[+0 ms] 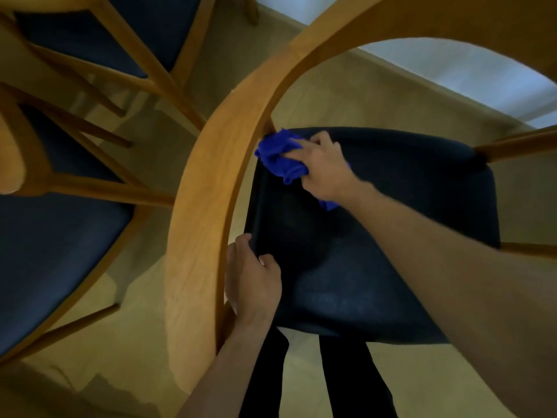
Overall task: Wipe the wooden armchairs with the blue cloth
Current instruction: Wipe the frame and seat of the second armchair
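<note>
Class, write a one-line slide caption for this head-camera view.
Right hand presses the blue cloth by the armchair's curved wooden rail while the left hand grips the dark seat's edge.

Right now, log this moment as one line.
step: wiping chair | right hand: holds cloth at seat corner by armrest | left hand: grips seat edge
</note>
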A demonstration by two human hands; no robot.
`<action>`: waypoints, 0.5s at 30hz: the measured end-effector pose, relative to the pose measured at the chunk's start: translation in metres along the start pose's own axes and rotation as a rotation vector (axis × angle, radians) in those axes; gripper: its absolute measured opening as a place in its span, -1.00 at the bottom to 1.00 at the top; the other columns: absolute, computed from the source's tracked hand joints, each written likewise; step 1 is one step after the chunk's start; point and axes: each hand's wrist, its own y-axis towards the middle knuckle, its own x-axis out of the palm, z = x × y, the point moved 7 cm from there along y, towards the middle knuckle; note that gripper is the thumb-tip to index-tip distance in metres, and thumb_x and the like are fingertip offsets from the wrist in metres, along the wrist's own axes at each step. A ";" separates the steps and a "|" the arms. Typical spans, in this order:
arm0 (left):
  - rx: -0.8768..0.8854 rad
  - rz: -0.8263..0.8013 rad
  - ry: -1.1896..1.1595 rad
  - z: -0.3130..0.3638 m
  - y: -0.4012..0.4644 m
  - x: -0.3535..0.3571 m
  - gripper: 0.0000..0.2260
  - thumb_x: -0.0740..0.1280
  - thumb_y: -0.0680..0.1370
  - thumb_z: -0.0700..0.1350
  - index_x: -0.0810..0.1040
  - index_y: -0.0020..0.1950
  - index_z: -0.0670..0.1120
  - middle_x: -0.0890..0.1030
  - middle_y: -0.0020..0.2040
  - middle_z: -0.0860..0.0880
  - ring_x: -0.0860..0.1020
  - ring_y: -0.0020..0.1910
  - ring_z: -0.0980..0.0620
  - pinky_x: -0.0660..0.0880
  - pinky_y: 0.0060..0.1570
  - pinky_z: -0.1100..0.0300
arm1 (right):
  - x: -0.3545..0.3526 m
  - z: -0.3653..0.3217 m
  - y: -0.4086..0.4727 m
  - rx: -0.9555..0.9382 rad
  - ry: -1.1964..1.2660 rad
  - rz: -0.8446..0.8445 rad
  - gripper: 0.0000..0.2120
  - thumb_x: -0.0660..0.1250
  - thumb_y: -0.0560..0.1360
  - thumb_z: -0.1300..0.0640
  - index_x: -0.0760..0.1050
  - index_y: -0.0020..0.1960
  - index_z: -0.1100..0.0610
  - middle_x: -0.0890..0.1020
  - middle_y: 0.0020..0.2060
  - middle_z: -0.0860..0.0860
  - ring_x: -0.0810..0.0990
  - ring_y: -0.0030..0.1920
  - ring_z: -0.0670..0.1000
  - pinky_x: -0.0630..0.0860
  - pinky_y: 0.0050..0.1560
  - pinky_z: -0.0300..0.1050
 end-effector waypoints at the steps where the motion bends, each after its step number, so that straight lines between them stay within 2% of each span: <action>1: 0.037 0.009 0.018 0.003 -0.001 -0.002 -0.66 0.26 0.57 -0.12 0.38 0.35 -0.02 0.49 0.19 0.03 0.29 -0.04 0.29 0.23 -0.30 0.47 | 0.008 -0.009 -0.014 -0.020 -0.013 -0.004 -0.51 0.30 0.45 0.19 0.47 0.35 -0.11 0.45 0.37 -0.06 0.33 0.22 0.17 0.33 0.09 0.08; 3: 0.123 0.037 0.041 0.010 -0.004 -0.006 -0.69 0.22 0.58 -0.10 0.39 0.33 0.00 0.50 0.16 0.06 0.29 -0.08 0.35 0.27 -0.25 0.47 | 0.033 -0.033 -0.059 -0.173 -0.051 -0.055 -0.48 0.33 0.40 0.17 0.48 0.35 -0.10 0.37 0.46 -0.08 0.36 0.21 0.18 0.36 0.05 0.06; 5: 0.193 0.051 0.033 0.019 -0.004 -0.009 -0.69 0.16 0.59 -0.05 0.39 0.34 0.01 0.51 0.16 0.06 0.32 -0.04 0.35 0.35 -0.06 0.40 | 0.066 -0.051 -0.122 -0.339 -0.052 -0.208 -0.43 0.32 0.38 0.16 0.45 0.36 -0.15 0.27 0.52 -0.16 0.35 0.21 0.13 0.35 0.05 0.05; 7: 0.221 0.054 0.045 0.024 -0.006 -0.008 -0.68 0.13 0.61 -0.03 0.39 0.36 -0.01 0.52 0.19 0.03 0.40 0.11 0.20 0.42 0.06 0.23 | 0.086 -0.054 -0.183 -0.396 0.035 -0.377 -0.41 0.30 0.41 0.15 0.40 0.42 -0.16 0.22 0.53 -0.21 0.34 0.20 0.10 0.32 0.08 0.03; 9: 0.229 0.025 0.097 0.027 -0.008 0.000 -0.68 0.17 0.61 -0.05 0.40 0.36 -0.04 0.53 0.21 -0.01 0.43 0.21 0.06 0.45 0.12 0.10 | 0.093 -0.041 -0.220 -0.403 0.104 -0.454 -0.45 0.30 0.43 0.16 0.43 0.40 -0.15 0.25 0.52 -0.23 0.34 0.19 0.09 0.25 0.06 -0.04; 10: 0.234 0.000 0.120 0.027 -0.009 0.005 -0.69 0.18 0.61 -0.06 0.40 0.36 -0.05 0.53 0.22 -0.03 0.44 0.22 0.02 0.45 0.14 0.07 | 0.086 -0.030 -0.227 -0.394 0.133 -0.430 -0.47 0.30 0.41 0.16 0.48 0.35 -0.14 0.30 0.49 -0.24 0.36 0.18 0.08 0.24 0.04 -0.06; 12: 0.270 -0.081 0.127 0.035 -0.014 0.024 -0.70 0.20 0.61 -0.08 0.42 0.34 -0.08 0.53 0.21 -0.03 0.45 0.24 -0.01 0.45 0.17 0.04 | 0.057 0.009 -0.230 -0.292 0.185 -0.279 -0.51 0.27 0.30 0.19 0.60 0.20 -0.07 0.45 0.41 -0.18 0.44 0.10 0.05 0.31 0.02 -0.06; 14: 0.330 -0.166 0.100 0.049 -0.018 0.041 -0.72 0.21 0.61 -0.09 0.43 0.32 -0.07 0.55 0.18 0.01 0.46 0.22 0.01 0.45 0.17 0.04 | 0.018 0.067 -0.222 -0.072 0.271 -0.017 -0.57 0.24 0.28 0.26 0.64 0.08 0.01 0.62 0.24 -0.05 0.53 0.03 0.04 0.33 0.02 -0.10; 15: 0.379 -0.210 0.090 0.063 -0.024 0.054 -0.72 0.22 0.61 -0.10 0.42 0.32 -0.05 0.55 0.16 0.04 0.47 0.20 0.03 0.45 0.15 0.07 | -0.001 0.106 -0.225 0.094 0.274 0.129 -0.56 0.24 0.29 0.30 0.64 0.10 0.02 0.65 0.17 0.00 0.57 0.05 0.07 0.29 0.04 -0.13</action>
